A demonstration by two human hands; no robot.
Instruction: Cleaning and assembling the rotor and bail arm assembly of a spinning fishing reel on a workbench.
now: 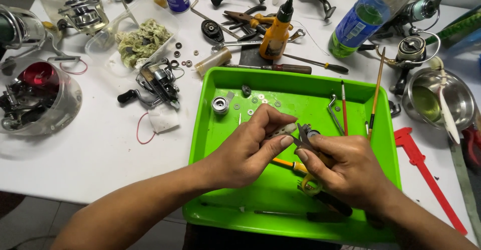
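1. Grey, speckled and small, the part (284, 129) sits pinched in the grip of my left hand (248, 152), thumb and fingertips closed round it over the green tray (373, 180).
2. My right hand (345, 170) has its grip clenched on dark pliers (303, 138); the tips meet the grey part's right end. Whether a small round piece beside the tips is held, I cannot tell.
3. Below my hands, inside the tray, lie a yellow-handled tool (289, 164) and a dark-handled one (280, 213).
4. At the tray's far end rest a silver spool piece (220, 104) and several small washers (260, 99); two thin brushes (344, 107) lean at the right.
5. Beyond the tray, on the white desk (90, 149), stand a fishing reel (158, 82), an orange bottle (275, 37), a steel bowl (438, 102) and a red caliper (426, 172).
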